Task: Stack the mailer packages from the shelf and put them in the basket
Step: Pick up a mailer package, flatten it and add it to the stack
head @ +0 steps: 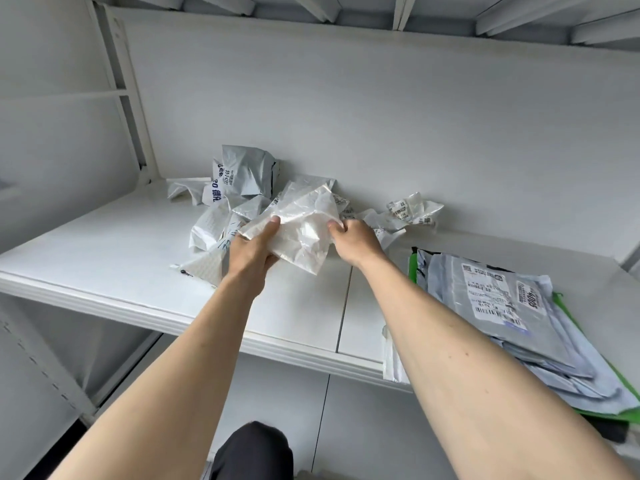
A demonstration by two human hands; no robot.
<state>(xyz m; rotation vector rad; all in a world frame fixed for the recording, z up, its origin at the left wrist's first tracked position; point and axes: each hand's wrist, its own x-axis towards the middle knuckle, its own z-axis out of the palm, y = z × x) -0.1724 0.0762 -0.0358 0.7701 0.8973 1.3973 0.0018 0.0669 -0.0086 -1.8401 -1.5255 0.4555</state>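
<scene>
A crumpled white mailer (304, 223) is pinched between both hands above the shelf (104, 271), left hand (251, 252) on its near-left edge, right hand (353, 242) on its right side. The loose pile (239, 188) lies just behind; the flattened stack (502, 306) sits to the right, nearer the right arm. No basket is visible.

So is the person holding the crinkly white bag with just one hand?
No, both the left hand and the right hand grip the crinkly white bag.
</scene>
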